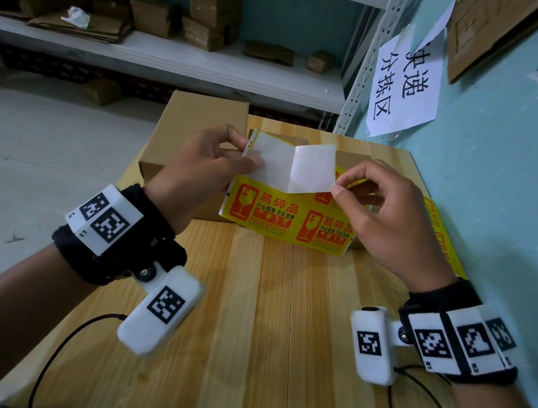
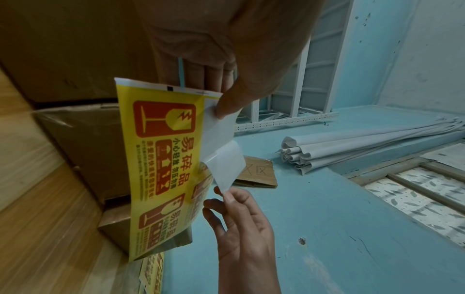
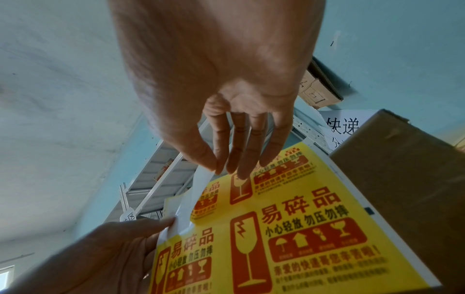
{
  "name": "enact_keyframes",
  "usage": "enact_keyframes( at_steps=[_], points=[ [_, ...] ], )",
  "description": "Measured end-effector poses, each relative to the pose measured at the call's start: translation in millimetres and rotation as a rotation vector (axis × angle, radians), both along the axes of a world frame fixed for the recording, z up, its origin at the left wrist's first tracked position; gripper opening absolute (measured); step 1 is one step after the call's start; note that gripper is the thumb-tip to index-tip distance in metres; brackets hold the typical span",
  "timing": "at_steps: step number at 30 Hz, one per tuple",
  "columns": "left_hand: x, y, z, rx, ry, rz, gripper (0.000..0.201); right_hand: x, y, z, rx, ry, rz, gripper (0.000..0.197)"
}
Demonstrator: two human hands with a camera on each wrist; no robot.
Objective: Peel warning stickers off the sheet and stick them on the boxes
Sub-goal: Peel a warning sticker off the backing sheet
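Note:
A yellow sheet of red "fragile" warning stickers (image 1: 285,223) (image 2: 161,159) (image 3: 302,228) is held upright above the wooden table (image 1: 258,340). My left hand (image 1: 246,148) (image 2: 221,99) pinches its upper left corner, where bare white backing shows. My right hand (image 1: 339,186) (image 3: 216,165) pinches the free corner of one sticker (image 1: 314,168) (image 2: 226,165), partly peeled with its white back towards me. A large cardboard box (image 1: 198,131) (image 2: 88,139) stands behind my left hand. Behind the sheet, a smaller box (image 1: 350,160) (image 2: 115,228) is mostly hidden.
Another yellow sticker sheet (image 1: 437,227) lies along the table's right edge by the blue wall. A white shelf (image 1: 176,63) with several cardboard boxes stands behind the table. A paper sign (image 1: 405,84) hangs on the wall. Black cables (image 1: 67,348) trail over the near tabletop.

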State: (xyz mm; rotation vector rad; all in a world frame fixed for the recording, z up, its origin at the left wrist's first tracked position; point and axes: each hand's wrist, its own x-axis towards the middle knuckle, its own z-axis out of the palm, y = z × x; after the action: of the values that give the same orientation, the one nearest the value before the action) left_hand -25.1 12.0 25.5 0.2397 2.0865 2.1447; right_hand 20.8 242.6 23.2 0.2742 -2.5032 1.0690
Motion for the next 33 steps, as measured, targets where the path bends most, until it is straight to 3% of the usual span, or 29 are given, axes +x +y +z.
enact_keyframes(
  at_steps=[11, 18, 33],
  points=[
    [6, 3, 0, -0.035, 0.012, -0.026, 0.028, 2, -5, 1, 0.017, 0.009, 0.027, 0.004],
    [9, 3, 0, -0.079, -0.023, -0.081, 0.013, 2, -7, -2, 0.006, -0.009, 0.034, 0.004],
    [13, 7, 1, -0.016, -0.006, -0.079, 0.012, 3, -14, -5, -0.015, -0.008, 0.060, 0.004]
  ],
)
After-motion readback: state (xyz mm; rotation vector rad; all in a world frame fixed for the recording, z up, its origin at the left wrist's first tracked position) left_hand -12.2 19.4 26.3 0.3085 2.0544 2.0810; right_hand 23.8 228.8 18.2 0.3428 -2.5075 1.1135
